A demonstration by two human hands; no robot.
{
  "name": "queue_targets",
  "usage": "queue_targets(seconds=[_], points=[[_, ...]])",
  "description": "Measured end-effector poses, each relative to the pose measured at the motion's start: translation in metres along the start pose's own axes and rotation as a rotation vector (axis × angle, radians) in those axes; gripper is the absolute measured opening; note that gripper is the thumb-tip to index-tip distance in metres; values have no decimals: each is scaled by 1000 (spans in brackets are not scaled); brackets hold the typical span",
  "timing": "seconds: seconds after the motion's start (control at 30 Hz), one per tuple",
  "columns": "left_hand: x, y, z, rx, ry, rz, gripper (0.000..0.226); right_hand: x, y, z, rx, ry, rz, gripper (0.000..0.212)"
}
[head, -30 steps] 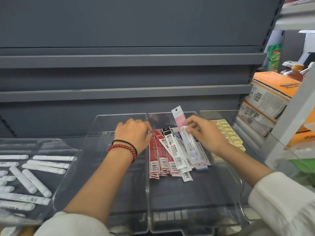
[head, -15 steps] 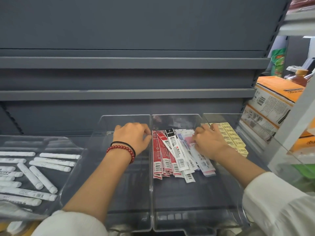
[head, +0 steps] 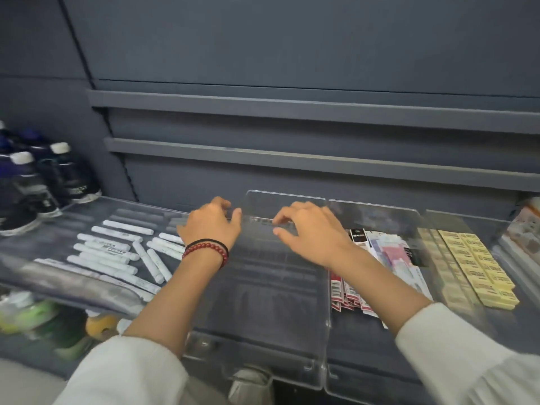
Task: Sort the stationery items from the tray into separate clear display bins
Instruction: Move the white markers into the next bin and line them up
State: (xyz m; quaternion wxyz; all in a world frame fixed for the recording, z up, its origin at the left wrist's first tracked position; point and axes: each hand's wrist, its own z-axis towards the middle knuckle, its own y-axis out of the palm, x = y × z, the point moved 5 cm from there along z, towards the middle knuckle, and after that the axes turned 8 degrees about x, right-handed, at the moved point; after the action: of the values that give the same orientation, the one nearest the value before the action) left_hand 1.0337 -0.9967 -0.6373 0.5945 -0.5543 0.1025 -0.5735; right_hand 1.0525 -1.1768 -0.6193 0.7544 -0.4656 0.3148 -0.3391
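- Head view: my left hand (head: 210,226) and my right hand (head: 306,232) both hover over an empty clear bin (head: 263,331), fingers loosely spread and curled, holding nothing. My left fingertips sit near the bin's back left corner; whether they touch it I cannot tell.
- Beside my right wrist, the next clear bin (head: 365,375) holds a fanned pile of flat refill packets (head: 388,258), red, white and pink, partly hidden under my forearm.
- Further right, rows of yellow erasers (head: 479,270) lie in their own bin.
- Left of my left hand, white paper-wrapped sticks (head: 114,252) lie scattered on a clear tray (head: 73,285).
- My judgement: the packets and erasers look sorted; the bin under my hands awaits items, likely the white sticks, so the job seems roughly midway.
- The bins rest on a dark grey shop shelf (head: 321,112) with bare shelves above. Dark bottles (head: 43,176) with white caps stand far left; blurred goods show below.
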Motion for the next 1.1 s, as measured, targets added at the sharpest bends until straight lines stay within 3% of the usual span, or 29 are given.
queue_targets(seconds=[0.17, 0.3, 0.47, 0.7, 1.1], points=[[-55, -8, 12, 85, -251, -308, 43, -38, 27, 25, 5, -55, 94, 27], [-87, -10, 14, 144, -381, -130, 50, -55, 47, 36, -6, -120, 91, 28], [-104, 2, 1, 58, -583, -31, 58, -65, 69, 51, 13, -123, 120, 29], [-114, -1, -8, 80, -641, -12, 62, -71, 82, 58, 70, -125, 102, 28], [-107, 8, -34, 48, -793, -19, 97, -61, 70, 56, 30, -136, 93, 31]])
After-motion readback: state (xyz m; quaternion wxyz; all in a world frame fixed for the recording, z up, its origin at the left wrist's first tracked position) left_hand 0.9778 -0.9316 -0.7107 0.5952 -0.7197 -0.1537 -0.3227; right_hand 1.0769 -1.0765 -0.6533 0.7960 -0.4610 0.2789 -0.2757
